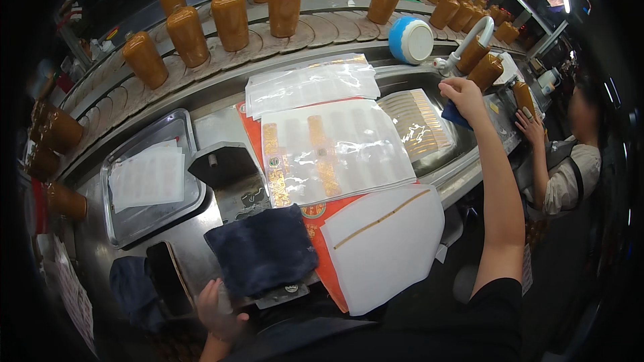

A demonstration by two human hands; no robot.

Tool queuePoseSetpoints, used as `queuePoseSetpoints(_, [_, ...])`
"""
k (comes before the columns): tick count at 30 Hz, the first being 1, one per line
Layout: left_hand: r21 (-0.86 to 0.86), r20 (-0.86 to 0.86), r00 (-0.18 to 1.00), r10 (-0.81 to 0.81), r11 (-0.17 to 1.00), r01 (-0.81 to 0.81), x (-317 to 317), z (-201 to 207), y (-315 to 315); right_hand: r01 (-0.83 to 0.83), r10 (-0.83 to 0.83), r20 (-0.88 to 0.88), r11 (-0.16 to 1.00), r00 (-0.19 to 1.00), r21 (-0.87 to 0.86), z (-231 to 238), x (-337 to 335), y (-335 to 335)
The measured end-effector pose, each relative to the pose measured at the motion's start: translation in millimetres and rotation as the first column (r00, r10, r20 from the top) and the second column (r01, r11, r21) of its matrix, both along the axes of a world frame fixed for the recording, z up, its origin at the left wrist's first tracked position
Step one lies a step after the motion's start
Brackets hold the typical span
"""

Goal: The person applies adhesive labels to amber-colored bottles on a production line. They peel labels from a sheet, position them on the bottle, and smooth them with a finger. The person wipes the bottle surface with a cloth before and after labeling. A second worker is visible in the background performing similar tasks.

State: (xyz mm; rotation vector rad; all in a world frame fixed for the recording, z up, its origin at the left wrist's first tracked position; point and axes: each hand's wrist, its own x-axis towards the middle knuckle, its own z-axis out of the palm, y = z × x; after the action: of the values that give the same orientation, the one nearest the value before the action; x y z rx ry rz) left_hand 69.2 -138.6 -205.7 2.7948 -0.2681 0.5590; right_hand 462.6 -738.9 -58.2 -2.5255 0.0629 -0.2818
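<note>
The person's right hand (463, 96) is stretched far out over the steel bench (221, 127), fingers closed around a small dark blue cloth (455, 115) that pokes out below the palm, just short of a brown ceramic bottle (486, 71) at the bench's far right edge. The cloth looks soft, light and limp, the sort of thing that bunches in a fist and needs no care; a loose pinch anywhere on it would do. The bottle is another matter: glazed, smooth and probably heavy for its size, likely slippery if wet, and it would chip or break if knocked over, so I would take it round the broad body rather than by the narrow neck. The left hand (216, 310) rests low near the body, fingers loosely curled at the near edge of a folded dark towel (263, 248); I cannot tell whether it grips anything. Between the hands lie clear sheets of gold labels (335, 151), thin, floppy and glossy. A co-worker's hand (530, 124) touches another bottle further right.
</note>
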Motion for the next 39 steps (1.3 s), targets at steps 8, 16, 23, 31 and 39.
queuePoseSetpoints(8, [-0.001, -0.004, 0.999, -0.038, 0.999, 0.038, 8.0, -1.0, -3.4, -0.343, 0.355, -0.01, 0.911, 0.935, 0.23, 5.9, 85.6, 160.3])
queuePoseSetpoints(16, [-0.024, 0.075, 0.993, -0.095, 0.995, 0.097, 16.9, 15.6, -9.2, -0.205, 0.257, 0.214, 0.949, 0.942, -0.24, 48.0, 196.8, 317.2])
queuePoseSetpoints(23, [0.05, 0.046, 0.966, -0.256, 0.966, 0.254, 13.9, 2.6, -3.0, 0.033, 0.076, 0.198, 0.868, 0.977, -0.495, 46.5, 290.2, 338.6])
queuePoseSetpoints(31, [-0.269, 0.072, 0.974, -0.213, 0.937, 0.224, 16.4, 11.2, -1.1, 0.025, 0.14, 0.395, 0.923, 0.908, -0.385, 42.7, 211.9, 288.4])
queuePoseSetpoints(39, [-0.758, 0.105, 0.974, -0.2, 0.618, 0.209, 67.8, 113.1, 11.0, -0.622, 0.617, 0.109, 0.782, 0.779, 0.024, 164.9, -25.3, 270.5])
